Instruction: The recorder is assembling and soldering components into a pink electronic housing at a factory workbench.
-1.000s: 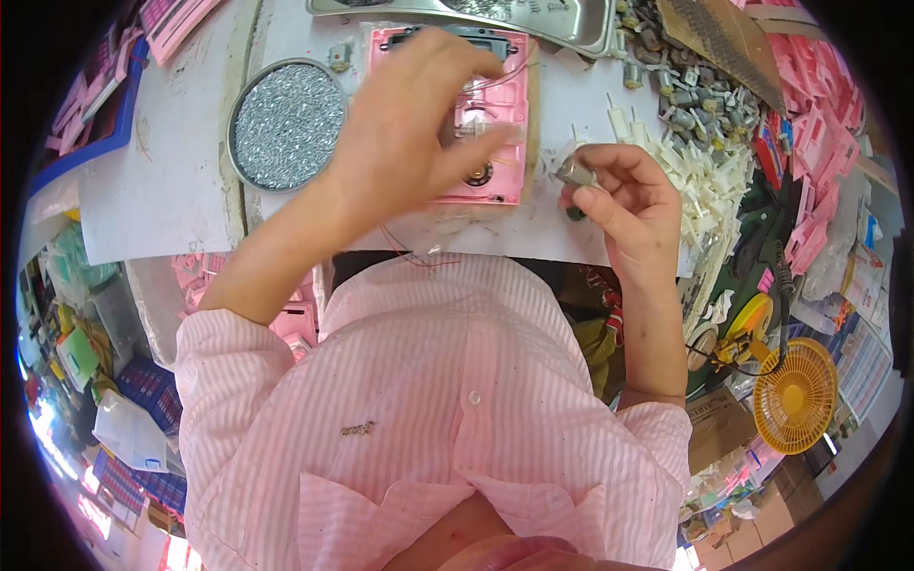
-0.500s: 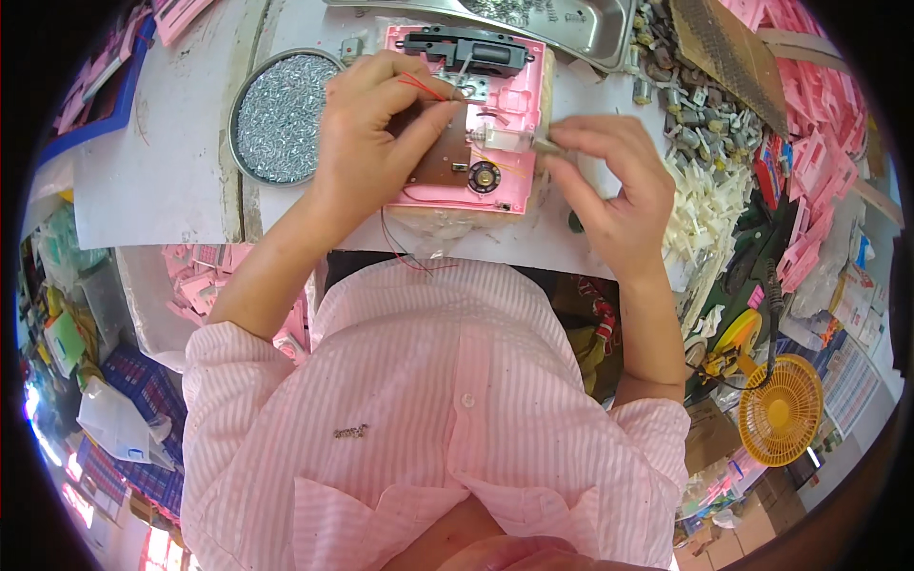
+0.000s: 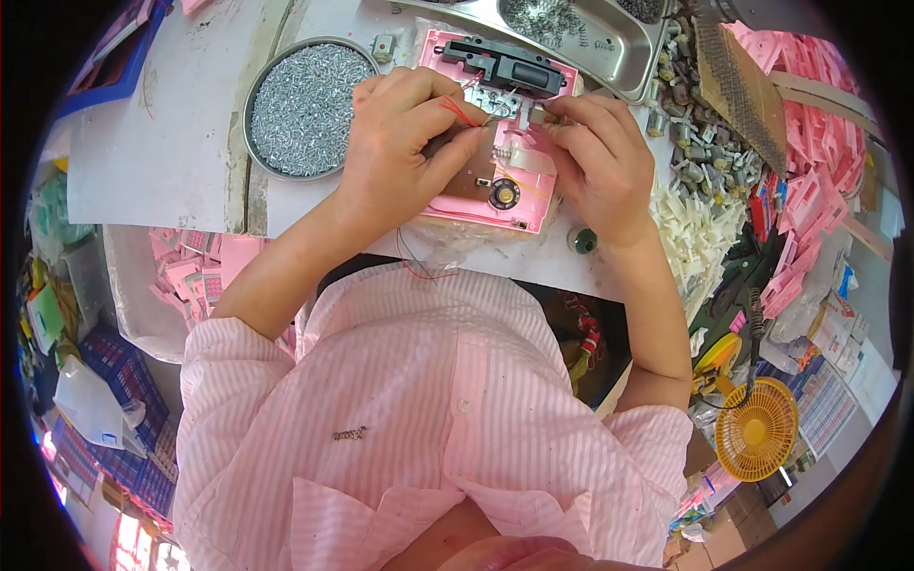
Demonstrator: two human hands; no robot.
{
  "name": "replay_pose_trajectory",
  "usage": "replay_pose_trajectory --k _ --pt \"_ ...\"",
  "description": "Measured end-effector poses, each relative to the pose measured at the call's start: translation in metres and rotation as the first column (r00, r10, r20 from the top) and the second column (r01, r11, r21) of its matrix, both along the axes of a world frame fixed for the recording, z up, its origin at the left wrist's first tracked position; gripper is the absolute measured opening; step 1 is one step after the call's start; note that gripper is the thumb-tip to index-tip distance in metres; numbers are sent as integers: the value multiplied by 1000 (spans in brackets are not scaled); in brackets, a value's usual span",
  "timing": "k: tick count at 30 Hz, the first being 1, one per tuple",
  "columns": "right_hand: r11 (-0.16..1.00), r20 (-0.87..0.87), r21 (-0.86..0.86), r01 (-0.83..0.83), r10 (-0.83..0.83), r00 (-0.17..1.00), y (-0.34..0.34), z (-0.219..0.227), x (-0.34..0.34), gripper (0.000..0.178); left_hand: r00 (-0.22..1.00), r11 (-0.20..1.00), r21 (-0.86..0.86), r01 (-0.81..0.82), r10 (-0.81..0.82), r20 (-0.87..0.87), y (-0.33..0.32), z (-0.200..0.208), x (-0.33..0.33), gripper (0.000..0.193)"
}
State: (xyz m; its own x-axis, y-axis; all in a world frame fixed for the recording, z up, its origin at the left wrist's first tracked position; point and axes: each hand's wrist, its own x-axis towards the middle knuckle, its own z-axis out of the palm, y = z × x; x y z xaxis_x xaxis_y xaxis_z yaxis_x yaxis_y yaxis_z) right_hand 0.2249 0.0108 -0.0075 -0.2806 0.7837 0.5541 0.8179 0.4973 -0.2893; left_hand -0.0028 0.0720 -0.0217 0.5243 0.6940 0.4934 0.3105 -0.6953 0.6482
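A pink plastic housing (image 3: 535, 217) lies on the bench, with a black mechanism (image 3: 505, 68) along its far edge. A brown circuit board (image 3: 465, 181) and a small round speaker (image 3: 505, 193) sit in its near half. My left hand (image 3: 405, 143) reaches over the board, thumb and fingers closed around thin red wires (image 3: 461, 110) by the metal plate; its fingertips are partly hidden. At the housing's right side, my right hand (image 3: 605, 162) pinches a small metal motor (image 3: 539, 115), mostly covered by the fingers.
A round tray (image 3: 249, 124) full of small screws stands left of the housing. Behind it is a metal tray (image 3: 624, 81) holding springs. Small motors (image 3: 700, 143), white plastic parts (image 3: 700, 224) and pink parts (image 3: 814, 205) are heaped at right. A small green-topped round object (image 3: 583, 240) lies near my right wrist.
My right hand has moved farther up along the housing with the small motor, from beside the white part to near the metal plate. My left hand stays at the red wires. The whole view has shifted slightly.
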Motion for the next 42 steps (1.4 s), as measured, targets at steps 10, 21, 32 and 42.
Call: replay_pose_trajectory --k 10,21,32,42 --pt "911 -144 -396 115 -185 972 1 18 4 14 997 994 -101 32 -24 73 3 -2 1 10" --pt "977 15 -210 25 -22 1000 5 22 10 15 986 951 -291 104 -61 153 29 16 14 17" --pt "981 -127 -153 118 -138 982 17 2 -30 14 985 956 -246 157 -133 110 35 19 12 18" --pt "972 -452 -230 49 -151 879 -1 7 -24 18 975 981 157 114 -80 -208 19 8 17 17"
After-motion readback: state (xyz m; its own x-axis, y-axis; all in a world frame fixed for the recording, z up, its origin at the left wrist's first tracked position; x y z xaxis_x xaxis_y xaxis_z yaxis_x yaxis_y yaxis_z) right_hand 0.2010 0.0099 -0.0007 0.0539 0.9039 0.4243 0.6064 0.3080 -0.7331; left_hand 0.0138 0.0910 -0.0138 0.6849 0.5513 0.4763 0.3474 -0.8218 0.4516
